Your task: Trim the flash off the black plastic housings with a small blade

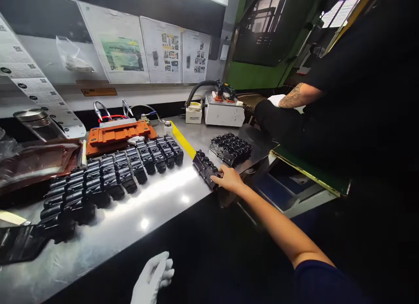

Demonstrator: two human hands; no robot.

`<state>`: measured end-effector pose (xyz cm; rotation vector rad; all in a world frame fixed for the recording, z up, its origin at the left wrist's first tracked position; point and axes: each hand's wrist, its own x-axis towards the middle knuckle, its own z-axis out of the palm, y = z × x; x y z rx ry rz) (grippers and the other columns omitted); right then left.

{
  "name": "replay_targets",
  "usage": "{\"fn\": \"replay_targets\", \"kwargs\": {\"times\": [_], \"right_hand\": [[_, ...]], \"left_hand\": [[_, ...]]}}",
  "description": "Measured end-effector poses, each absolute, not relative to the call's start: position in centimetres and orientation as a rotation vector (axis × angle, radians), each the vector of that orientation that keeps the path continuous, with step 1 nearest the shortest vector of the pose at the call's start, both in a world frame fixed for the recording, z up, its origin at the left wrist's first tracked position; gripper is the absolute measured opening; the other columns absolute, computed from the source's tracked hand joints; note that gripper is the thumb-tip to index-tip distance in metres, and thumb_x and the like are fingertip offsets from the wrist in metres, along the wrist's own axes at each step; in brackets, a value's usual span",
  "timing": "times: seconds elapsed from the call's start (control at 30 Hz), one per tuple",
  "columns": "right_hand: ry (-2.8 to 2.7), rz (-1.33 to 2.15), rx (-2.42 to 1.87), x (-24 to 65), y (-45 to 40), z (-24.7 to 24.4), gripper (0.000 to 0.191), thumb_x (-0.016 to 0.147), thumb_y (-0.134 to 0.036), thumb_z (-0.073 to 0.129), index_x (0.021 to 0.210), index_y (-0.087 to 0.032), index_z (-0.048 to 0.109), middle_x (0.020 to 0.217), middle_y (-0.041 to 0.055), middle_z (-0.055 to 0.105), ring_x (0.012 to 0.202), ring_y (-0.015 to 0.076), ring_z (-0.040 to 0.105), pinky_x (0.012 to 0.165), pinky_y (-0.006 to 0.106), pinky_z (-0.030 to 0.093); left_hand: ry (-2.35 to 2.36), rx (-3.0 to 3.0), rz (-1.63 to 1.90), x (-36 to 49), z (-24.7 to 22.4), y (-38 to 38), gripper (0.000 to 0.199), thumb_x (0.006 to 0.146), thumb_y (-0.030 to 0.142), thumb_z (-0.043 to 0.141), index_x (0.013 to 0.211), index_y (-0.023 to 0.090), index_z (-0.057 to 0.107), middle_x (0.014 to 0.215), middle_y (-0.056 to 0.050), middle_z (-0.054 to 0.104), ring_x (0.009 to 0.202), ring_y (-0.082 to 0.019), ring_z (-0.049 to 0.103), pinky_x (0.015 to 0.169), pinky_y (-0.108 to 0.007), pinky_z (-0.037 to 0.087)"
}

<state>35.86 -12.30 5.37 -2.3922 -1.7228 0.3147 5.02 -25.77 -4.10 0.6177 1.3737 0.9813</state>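
A: The short row of black moulded plastic parts [205,167] lies near the right edge of the shiny steel worktop [157,208], just right of the yellow tape strip [183,141]. The bare right hand [229,178] rests on its near end, fingers bent over the last piece, thumb tucked alongside.

B: Gripping it?

A: More pressing than pinching, I'd judge; it seems to hold the row steady. The left hand [153,278], in a white glove, hangs low in front of the worktop edge with fingers loosely spread, holding nothing.

B: And the other parts?

A: Long ranks of similar black parts [111,177] run diagonally across the worktop, probably lined up for counting. A loose heap of black parts [231,149] lies behind the short row. A co-worker's dark-gloved hand [271,116] reaches toward it from the right.
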Motion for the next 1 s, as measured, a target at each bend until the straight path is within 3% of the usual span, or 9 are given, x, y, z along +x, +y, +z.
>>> {"fn": "replay_targets", "kwargs": {"times": [0.07,0.17,0.2,0.27,0.33,0.43,0.63,0.8,1.0], "right_hand": [[-1.826,0.457,-2.275,32.8,-14.8,4.3,0.034,0.086,-0.050,0.063,0.098,-0.019,0.065,0.087,0.0016,0.073,0.081,0.0158,0.068,0.067,0.022,0.047],[-1.966,0.876,-1.893,28.1,-18.3,3.0,0.039,0.083,-0.054,0.067,0.097,-0.018,0.065,0.077,-0.0007,0.070,0.071,0.0134,0.064,0.059,0.021,0.043],[-2.043,1.026,-1.729,26.7,-19.2,2.8,0.041,0.082,-0.055,0.068,0.099,-0.018,0.066,0.077,-0.0005,0.069,0.070,0.0138,0.064,0.059,0.022,0.043],[-2.219,1.188,-1.457,24.3,-19.9,3.0,0.045,0.080,-0.058,0.070,0.101,-0.019,0.066,0.080,0.0008,0.070,0.074,0.0162,0.065,0.063,0.024,0.044],[-2.340,1.102,-1.383,22.5,-19.1,3.5,0.045,0.084,-0.058,0.066,0.107,-0.019,0.064,0.092,0.0044,0.072,0.084,0.0198,0.067,0.071,0.028,0.047],[-2.343,0.796,-1.564,20.7,-16.3,4.1,0.033,0.100,-0.041,0.043,0.120,-0.017,0.056,0.112,0.0108,0.069,0.093,0.0221,0.066,0.080,0.035,0.047],[-2.464,0.679,-1.406,18.1,-13.5,2.5,0.019,0.099,-0.023,0.041,0.101,-0.017,0.059,0.099,0.0081,0.067,0.091,0.0204,0.061,0.081,0.032,0.045],[-2.508,0.549,-1.275,17.5,-14.3,0.5,0.020,0.101,-0.027,0.042,0.104,-0.020,0.060,0.107,0.0077,0.066,0.091,0.0188,0.060,0.074,0.028,0.041],[-2.529,0.384,-1.286,17.2,-14.6,-0.5,0.023,0.100,-0.033,0.046,0.095,-0.018,0.063,0.092,0.0060,0.068,0.077,0.0158,0.059,0.064,0.027,0.035]], "left_hand": [[1.343,0.664,0.929,5.9,-2.5,-24.9,0.061,0.058,0.050,0.084,0.104,0.012,0.072,0.086,-0.011,0.076,0.067,-0.021,0.070,0.062,-0.031,0.057],[1.377,0.756,0.996,6.3,-0.6,-23.8,0.068,0.073,0.050,0.077,0.130,0.015,0.061,0.103,-0.012,0.075,0.066,-0.017,0.067,0.057,-0.028,0.053],[1.425,0.790,1.009,6.2,-0.2,-23.7,0.065,0.075,0.050,0.075,0.129,0.015,0.061,0.103,-0.012,0.075,0.065,-0.018,0.067,0.054,-0.028,0.052],[1.486,0.842,1.070,5.3,0.3,-23.8,0.055,0.079,0.049,0.072,0.125,0.019,0.064,0.104,-0.009,0.076,0.079,-0.021,0.071,0.065,-0.029,0.056],[1.507,0.802,1.095,4.0,0.5,-24.6,0.049,0.082,0.048,0.070,0.123,0.022,0.066,0.098,-0.006,0.077,0.087,-0.022,0.072,0.077,-0.030,0.058],[1.563,0.703,1.058,1.8,0.3,-26.4,0.052,0.082,0.047,0.072,0.128,0.025,0.065,0.081,0.000,0.075,0.076,-0.019,0.072,0.076,-0.029,0.058],[1.609,0.668,1.015,-0.2,0.0,-29.7,0.064,0.078,0.049,0.076,0.134,0.022,0.063,0.060,0.006,0.062,0.057,-0.014,0.061,0.055,-0.022,0.050],[1.561,0.652,1.034,-0.2,0.0,-30.0,0.065,0.076,0.052,0.076,0.133,0.021,0.065,0.055,0.008,0.054,0.049,-0.009,0.049,0.049,-0.018,0.044],[1.523,0.644,1.055,-0.3,-0.7,-30.1,0.066,0.075,0.052,0.076,0.132,0.019,0.065,0.054,0.009,0.051,0.051,-0.009,0.049,0.051,-0.018,0.045]]}}
